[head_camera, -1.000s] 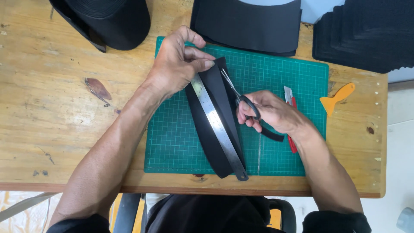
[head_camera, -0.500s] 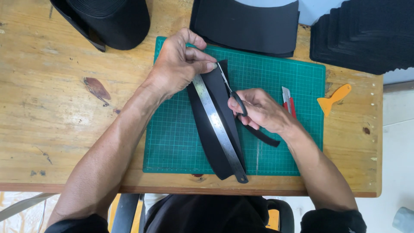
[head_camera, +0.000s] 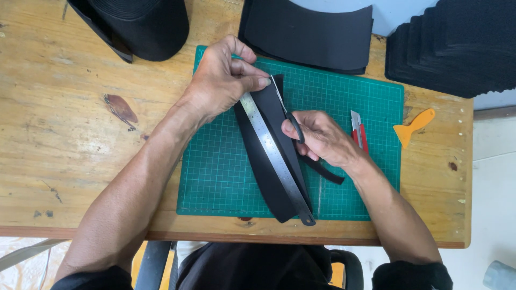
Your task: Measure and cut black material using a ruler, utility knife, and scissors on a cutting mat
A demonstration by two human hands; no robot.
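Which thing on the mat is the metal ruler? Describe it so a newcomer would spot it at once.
Start at the green cutting mat in the middle of the wooden table. A curved black strip lies across it, pinned at the top by the left hand. The metal ruler runs diagonally along that strip: the only long, thin, shiny silver thing there, unlike the red-handled knife to the right.

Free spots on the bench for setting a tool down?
Bare wood left of the green mat, below the black roll. Bare mat at its lower-left and upper-right. Crowded mid-mat: left hand, right hand, ruler, black strip, red knife.
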